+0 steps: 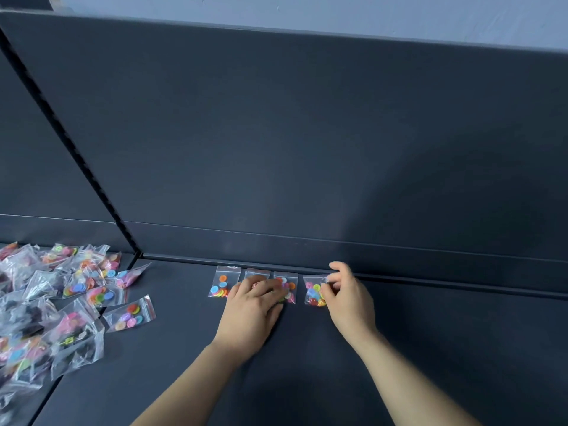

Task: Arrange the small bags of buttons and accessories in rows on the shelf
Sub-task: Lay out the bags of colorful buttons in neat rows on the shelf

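Several small clear bags of coloured buttons lie in a row along the back of the dark shelf (430, 348). The leftmost bag (222, 282) lies free. My left hand (255, 305) rests flat with straight fingers over the second bag (257, 273) and the third bag (290, 285). My right hand (347, 290) pinches the right edge of the fourth bag (313, 292) between thumb and fingers. A loose heap of more button bags (52, 296) covers the shelf's left part.
One stray bag (130, 313) lies between the heap and the row. The shelf's upright back panel (307, 149) rises right behind the row. A slotted post (61, 130) and a seam divide the left bay from this one.
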The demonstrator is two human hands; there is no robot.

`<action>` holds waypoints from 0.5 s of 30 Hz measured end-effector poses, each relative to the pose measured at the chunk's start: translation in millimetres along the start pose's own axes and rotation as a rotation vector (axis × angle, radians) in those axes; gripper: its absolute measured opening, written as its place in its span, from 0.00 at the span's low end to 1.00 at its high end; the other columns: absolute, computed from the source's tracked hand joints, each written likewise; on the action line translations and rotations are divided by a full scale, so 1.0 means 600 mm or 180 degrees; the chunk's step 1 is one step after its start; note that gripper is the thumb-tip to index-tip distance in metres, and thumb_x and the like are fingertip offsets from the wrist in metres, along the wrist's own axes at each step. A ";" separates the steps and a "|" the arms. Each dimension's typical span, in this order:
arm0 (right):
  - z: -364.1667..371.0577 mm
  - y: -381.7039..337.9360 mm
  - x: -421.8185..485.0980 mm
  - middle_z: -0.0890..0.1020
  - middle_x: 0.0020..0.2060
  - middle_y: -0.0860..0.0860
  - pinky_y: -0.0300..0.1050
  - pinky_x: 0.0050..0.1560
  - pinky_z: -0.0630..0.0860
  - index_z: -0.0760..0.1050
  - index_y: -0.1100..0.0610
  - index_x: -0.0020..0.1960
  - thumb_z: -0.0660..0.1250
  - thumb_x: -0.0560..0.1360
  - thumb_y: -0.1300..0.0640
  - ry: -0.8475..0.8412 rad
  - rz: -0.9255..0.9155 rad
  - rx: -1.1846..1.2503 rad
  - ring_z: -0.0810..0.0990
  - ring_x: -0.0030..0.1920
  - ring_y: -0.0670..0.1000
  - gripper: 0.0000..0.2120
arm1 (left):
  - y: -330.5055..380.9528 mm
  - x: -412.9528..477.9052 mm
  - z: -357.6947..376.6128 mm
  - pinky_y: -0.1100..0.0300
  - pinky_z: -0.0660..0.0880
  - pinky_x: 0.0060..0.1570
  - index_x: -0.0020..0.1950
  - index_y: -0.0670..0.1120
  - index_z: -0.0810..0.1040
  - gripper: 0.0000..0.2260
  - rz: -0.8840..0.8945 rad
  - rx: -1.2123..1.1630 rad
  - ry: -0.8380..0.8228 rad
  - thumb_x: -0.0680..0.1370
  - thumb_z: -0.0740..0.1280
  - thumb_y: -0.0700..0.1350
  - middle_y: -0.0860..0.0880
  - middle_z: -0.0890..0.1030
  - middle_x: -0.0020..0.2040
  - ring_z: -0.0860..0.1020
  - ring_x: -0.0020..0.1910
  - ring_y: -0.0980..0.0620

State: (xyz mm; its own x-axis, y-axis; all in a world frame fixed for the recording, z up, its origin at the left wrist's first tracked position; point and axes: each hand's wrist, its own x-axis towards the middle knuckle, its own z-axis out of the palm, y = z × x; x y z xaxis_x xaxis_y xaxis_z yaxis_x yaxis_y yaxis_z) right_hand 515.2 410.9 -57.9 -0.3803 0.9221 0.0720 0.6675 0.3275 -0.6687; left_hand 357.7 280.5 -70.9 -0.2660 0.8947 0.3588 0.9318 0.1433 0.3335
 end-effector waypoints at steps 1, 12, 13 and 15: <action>0.000 0.005 -0.002 0.81 0.53 0.46 0.48 0.51 0.76 0.72 0.53 0.62 0.68 0.74 0.58 0.0157 -0.0242 -0.0121 0.78 0.52 0.51 0.18 | -0.001 0.000 0.001 0.52 0.75 0.52 0.55 0.56 0.82 0.14 0.0039 0.0083 -0.0080 0.76 0.60 0.52 0.59 0.81 0.56 0.77 0.56 0.49; 0.022 0.033 -0.023 0.83 0.53 0.47 0.47 0.45 0.78 0.83 0.49 0.52 0.76 0.69 0.52 0.0290 -0.1375 -0.0952 0.81 0.50 0.52 0.12 | -0.007 -0.005 0.013 0.53 0.75 0.54 0.56 0.56 0.81 0.15 0.0008 0.0169 -0.0224 0.76 0.58 0.54 0.59 0.80 0.56 0.76 0.56 0.51; 0.024 0.031 -0.023 0.83 0.54 0.47 0.48 0.46 0.78 0.83 0.50 0.52 0.75 0.69 0.52 0.0331 -0.1381 -0.0962 0.81 0.51 0.52 0.12 | -0.005 -0.004 0.012 0.53 0.75 0.54 0.57 0.56 0.81 0.15 0.0007 0.0145 -0.0221 0.76 0.58 0.54 0.59 0.80 0.57 0.76 0.57 0.51; 0.027 0.030 -0.020 0.82 0.56 0.48 0.48 0.50 0.77 0.82 0.52 0.53 0.72 0.71 0.51 0.0381 -0.1462 -0.0948 0.79 0.54 0.52 0.12 | 0.000 -0.002 0.010 0.54 0.73 0.55 0.59 0.56 0.80 0.15 0.0029 0.0098 -0.0170 0.76 0.59 0.54 0.59 0.80 0.58 0.75 0.57 0.52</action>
State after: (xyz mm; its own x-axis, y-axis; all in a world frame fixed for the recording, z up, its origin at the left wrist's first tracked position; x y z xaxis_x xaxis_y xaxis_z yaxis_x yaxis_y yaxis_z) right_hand 521.2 402.5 -83.0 -0.6108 0.6823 0.4017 0.6091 0.7291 -0.3122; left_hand 359.4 281.9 -76.8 -0.2446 0.9172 0.3145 0.9415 0.1471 0.3030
